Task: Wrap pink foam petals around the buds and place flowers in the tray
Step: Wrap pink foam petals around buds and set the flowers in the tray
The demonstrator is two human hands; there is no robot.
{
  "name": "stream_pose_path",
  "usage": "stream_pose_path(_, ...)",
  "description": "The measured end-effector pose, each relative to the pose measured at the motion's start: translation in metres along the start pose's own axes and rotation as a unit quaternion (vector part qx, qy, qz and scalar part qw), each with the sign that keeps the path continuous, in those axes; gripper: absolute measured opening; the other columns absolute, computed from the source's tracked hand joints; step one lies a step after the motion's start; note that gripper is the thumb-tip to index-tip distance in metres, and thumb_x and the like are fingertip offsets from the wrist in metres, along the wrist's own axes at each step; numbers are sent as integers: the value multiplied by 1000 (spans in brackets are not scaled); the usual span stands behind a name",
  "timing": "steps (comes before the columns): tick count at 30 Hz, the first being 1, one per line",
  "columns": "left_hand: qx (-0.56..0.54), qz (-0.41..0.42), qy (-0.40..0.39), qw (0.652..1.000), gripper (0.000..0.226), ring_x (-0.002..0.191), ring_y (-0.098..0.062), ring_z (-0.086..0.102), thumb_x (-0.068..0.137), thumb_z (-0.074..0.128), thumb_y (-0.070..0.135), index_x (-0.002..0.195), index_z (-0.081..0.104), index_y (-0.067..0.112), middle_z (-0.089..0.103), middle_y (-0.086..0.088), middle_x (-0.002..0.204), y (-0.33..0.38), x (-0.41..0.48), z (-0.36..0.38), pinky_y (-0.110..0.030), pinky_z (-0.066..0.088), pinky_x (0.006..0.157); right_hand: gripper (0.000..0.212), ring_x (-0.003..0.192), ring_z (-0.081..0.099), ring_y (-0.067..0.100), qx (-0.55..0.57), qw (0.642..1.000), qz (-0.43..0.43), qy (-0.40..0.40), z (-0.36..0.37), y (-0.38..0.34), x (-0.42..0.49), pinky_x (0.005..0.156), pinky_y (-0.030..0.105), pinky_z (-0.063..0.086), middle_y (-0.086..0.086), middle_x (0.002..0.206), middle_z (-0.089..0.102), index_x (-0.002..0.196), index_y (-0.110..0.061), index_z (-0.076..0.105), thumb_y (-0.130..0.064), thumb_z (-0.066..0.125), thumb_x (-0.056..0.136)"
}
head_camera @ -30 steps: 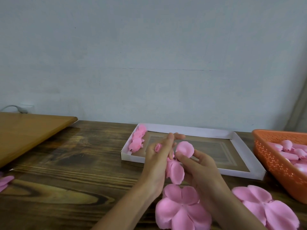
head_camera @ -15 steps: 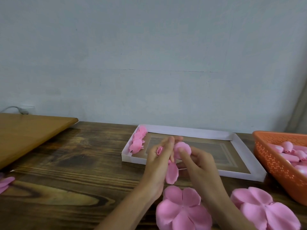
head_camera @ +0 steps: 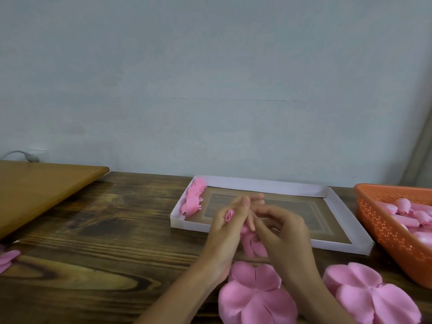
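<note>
My left hand (head_camera: 228,232) holds a small pink bud (head_camera: 229,215) between thumb and fingers, above the table in front of the tray. Pink foam petals (head_camera: 251,244) hang below it between both hands. My right hand (head_camera: 284,232) curls its fingers against those petals from the right. The white shallow tray (head_camera: 264,184) lies behind the hands, with several finished pink flowers (head_camera: 194,198) stacked along its left wall.
Two flat pink petal cut-outs lie at the near table edge, one (head_camera: 256,298) below my hands and one (head_camera: 371,293) to the right. An orange perforated basket (head_camera: 385,225) of buds stands at right. A lighter wooden board (head_camera: 35,192) lies far left, with more petals (head_camera: 8,259) beside it.
The petal that my right hand held up beside the bud has been folded down and inward. My right fingers have closed in toward the left hand.
</note>
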State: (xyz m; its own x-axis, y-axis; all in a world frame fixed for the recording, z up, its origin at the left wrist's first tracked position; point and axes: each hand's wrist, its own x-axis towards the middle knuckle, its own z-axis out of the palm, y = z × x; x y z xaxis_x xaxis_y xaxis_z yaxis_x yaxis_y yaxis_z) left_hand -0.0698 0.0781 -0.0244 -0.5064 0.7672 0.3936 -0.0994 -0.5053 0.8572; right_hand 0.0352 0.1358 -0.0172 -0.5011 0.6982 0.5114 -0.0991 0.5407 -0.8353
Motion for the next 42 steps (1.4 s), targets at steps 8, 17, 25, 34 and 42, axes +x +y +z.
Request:
stream_pose_path(8,10,23,27,999,38,120,-36,68,101,55,53,99,70,18,70,-5,132,-1,0,-4,-69,52,99,24,82,75,25,43,998,-21,-43,6,2,0,76,54,59,0,87,79,91,-28,81,-10,67,99)
stream_pose_path(17,16,56,42,997,35,104,-30,73,110,45,34,92,68,14,74,-22,107,3,-3,0,-29,59,80,31,103,74,12,53,995,-46,-71,7,4,0,92,37,58,-13,101,80,106,-34,81,-6,73,95)
stream_pose_path(25,22,49,29,998,50,94,-23,71,103,36,59,98,65,19,73,-15,113,-3,-2,-4,-27,53,62,46,100,76,16,81,990,-56,-101,6,5,0,87,30,61,-8,103,80,109,-31,80,5,80,82)
stream_pose_path(34,92,-96,33,991,68,105,-23,74,103,33,72,110,78,21,79,-5,105,-2,11,-20,-41,54,91,33,101,77,23,243,969,-5,-37,-5,3,6,83,23,60,5,106,80,106,-21,79,-1,83,81)
stream_pose_path(42,-68,-128,66,987,45,94,-25,74,76,87,12,117,72,4,76,-18,109,-10,19,-35,-34,59,69,36,106,76,25,279,959,53,-8,-16,8,14,84,26,61,10,111,79,120,-8,71,-3,78,85)
